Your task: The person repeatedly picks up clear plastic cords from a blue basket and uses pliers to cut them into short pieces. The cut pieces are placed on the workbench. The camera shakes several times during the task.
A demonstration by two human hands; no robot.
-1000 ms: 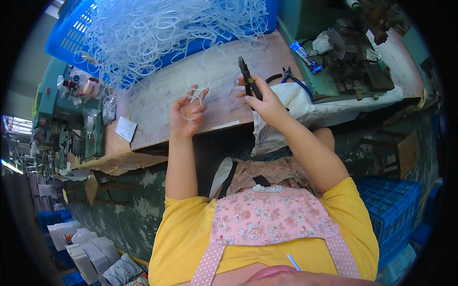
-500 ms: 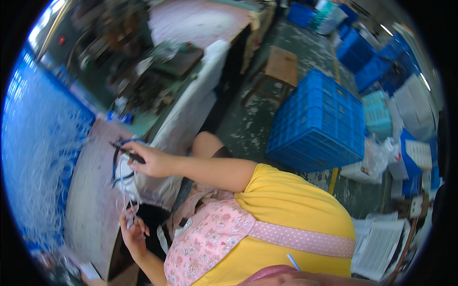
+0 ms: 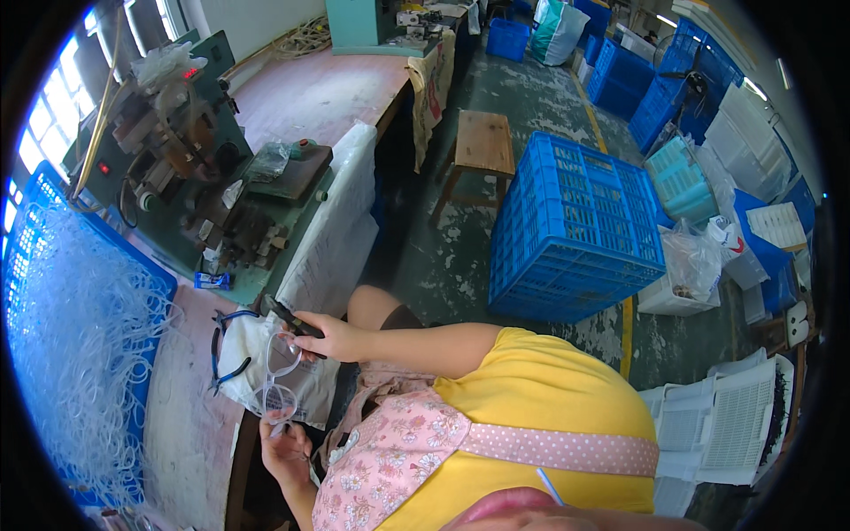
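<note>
Seen mid-shift at a cluttered worktop (image 3: 190, 442): right hand (image 3: 332, 338) with fingers clenched around black-handled pliers (image 3: 290, 319), tips pointing up and left; left hand (image 3: 285, 451) lower down, fingers pinched on the bottom end of a clear plastic loop piece (image 3: 276, 380) stretched between both hands. Held over a white cloth (image 3: 235, 354) at the worktop's edge, beside blue-handled cutters (image 3: 219, 354). Heaped to the left, a tangle of thin white plastic rings (image 3: 75, 354) in a blue crate (image 3: 27, 265). Behind, a green benchtop machine (image 3: 177, 168) and a small blue packet (image 3: 212, 280) near its base. Across the concrete floor (image 3: 540, 106), an upturned blue basket (image 3: 575, 230), a wooden stool (image 3: 482, 142) and stacked white trays (image 3: 726, 425).
</note>
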